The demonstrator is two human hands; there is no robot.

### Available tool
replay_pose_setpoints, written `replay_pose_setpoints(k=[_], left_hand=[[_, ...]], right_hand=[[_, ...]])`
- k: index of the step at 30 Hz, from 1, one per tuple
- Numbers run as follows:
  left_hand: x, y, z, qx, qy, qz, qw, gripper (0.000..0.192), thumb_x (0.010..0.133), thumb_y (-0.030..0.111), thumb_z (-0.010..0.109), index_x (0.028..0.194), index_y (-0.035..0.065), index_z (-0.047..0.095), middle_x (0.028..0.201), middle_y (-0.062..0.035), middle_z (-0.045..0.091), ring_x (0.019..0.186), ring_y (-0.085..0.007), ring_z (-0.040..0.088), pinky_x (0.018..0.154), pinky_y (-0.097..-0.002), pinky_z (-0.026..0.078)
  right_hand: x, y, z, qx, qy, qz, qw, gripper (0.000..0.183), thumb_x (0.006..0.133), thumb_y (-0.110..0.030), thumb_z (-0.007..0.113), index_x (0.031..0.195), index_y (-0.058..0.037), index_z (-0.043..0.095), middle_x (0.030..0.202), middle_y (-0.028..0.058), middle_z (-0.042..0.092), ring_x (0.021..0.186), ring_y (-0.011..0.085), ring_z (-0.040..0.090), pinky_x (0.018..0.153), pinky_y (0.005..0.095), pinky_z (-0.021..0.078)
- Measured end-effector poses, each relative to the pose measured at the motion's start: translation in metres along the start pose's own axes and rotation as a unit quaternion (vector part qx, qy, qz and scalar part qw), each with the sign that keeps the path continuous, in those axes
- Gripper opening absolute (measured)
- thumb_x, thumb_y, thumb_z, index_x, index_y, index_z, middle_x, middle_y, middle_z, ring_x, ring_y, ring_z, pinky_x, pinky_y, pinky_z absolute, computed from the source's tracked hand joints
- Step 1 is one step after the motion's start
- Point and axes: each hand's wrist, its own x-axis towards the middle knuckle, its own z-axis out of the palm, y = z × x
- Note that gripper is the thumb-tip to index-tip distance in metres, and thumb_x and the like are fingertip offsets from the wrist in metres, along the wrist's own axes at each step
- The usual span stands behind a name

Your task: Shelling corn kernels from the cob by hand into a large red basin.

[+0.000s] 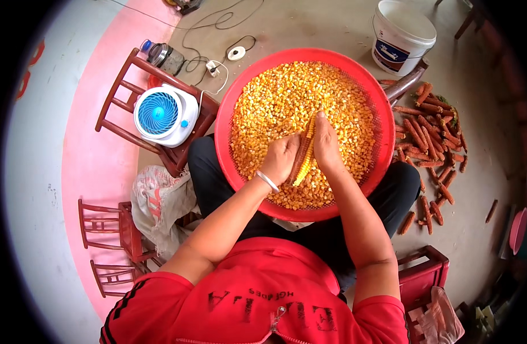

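A partly shelled corn cob [306, 160] is held between my two hands, slanting over a heap of loose kernels. Reddish bare cob shows along its left side and rows of yellow kernels along its right; whether this is one cob or two pressed together, I cannot tell. My left hand [281, 158], with a pale bangle [267, 181] at the wrist, grips it from the left. On the other side my right hand [327, 142] holds it, thumb pointing away along the top. Beneath them, yellow corn kernels [285, 99] fill a red perforated plastic basket [230, 92] resting over my lap.
Bare red corn cobs [431, 133] lie piled on the floor at right, below a white bucket [401, 38]. At left a white and blue fan [166, 114] stands on a wooden chair [130, 86]. Cables and a power strip [212, 68] trail behind; a woven sack [160, 202] slumps beside my leg.
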Motion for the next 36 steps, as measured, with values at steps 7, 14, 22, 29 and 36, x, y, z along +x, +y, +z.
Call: replay_pose_setpoints(k=[7,14,22,29,36], left_hand=[[0.000,0.006,0.015,-0.120,0.002,-0.027,0.992,0.037,0.100,0.034,0.048,0.099,-0.0019,0.058,0.088,-0.0033,0.057,0.082,-0.0105,0.051,0.075,-0.0288,0.043],[0.004,0.009,0.001,-0.260,0.100,-0.034,0.960,0.033,0.097,0.035,0.052,0.099,0.0030,0.061,0.085,0.0011,0.058,0.076,-0.0073,0.051,0.068,-0.0234,0.043],[0.029,0.008,-0.002,-0.168,0.115,-0.013,0.979,0.043,0.096,0.042,0.053,0.109,0.0007,0.057,0.097,-0.0031,0.059,0.087,-0.0104,0.053,0.077,-0.0256,0.044],[0.050,-0.015,-0.013,-0.088,0.137,-0.017,0.987,0.057,0.099,0.048,0.041,0.108,-0.0058,0.058,0.097,-0.0100,0.062,0.089,-0.0166,0.056,0.080,-0.0317,0.046],[0.042,-0.009,0.015,-0.058,0.195,0.038,0.978,0.055,0.101,0.045,0.036,0.077,-0.0022,0.050,0.067,-0.0108,0.052,0.066,-0.0237,0.048,0.065,-0.0395,0.040]], right_hand=[[-0.002,0.003,-0.002,-0.073,0.004,0.029,0.997,0.055,0.101,-0.044,0.032,0.091,0.0052,0.055,0.087,0.0237,0.059,0.085,0.0342,0.058,0.077,0.0406,0.0443],[-0.047,-0.023,-0.013,-0.097,-0.148,0.043,0.983,0.055,0.087,-0.041,0.060,0.109,0.0097,0.052,0.095,0.0294,0.061,0.086,0.0367,0.064,0.075,0.0423,0.0489],[-0.047,-0.020,-0.009,-0.119,-0.141,0.024,0.982,0.042,0.078,-0.026,0.062,0.101,0.0080,0.048,0.087,0.0317,0.060,0.083,0.0445,0.061,0.075,0.0478,0.0488],[-0.049,-0.017,0.003,-0.123,-0.167,0.035,0.978,0.042,0.080,-0.022,0.064,0.108,0.0053,0.052,0.089,0.0313,0.061,0.085,0.0450,0.061,0.078,0.0482,0.0489],[-0.058,-0.033,-0.014,-0.037,-0.198,0.122,0.972,0.036,0.085,-0.011,0.058,0.118,0.0021,0.051,0.091,0.0137,0.065,0.078,0.0179,0.061,0.071,0.0355,0.0504]])
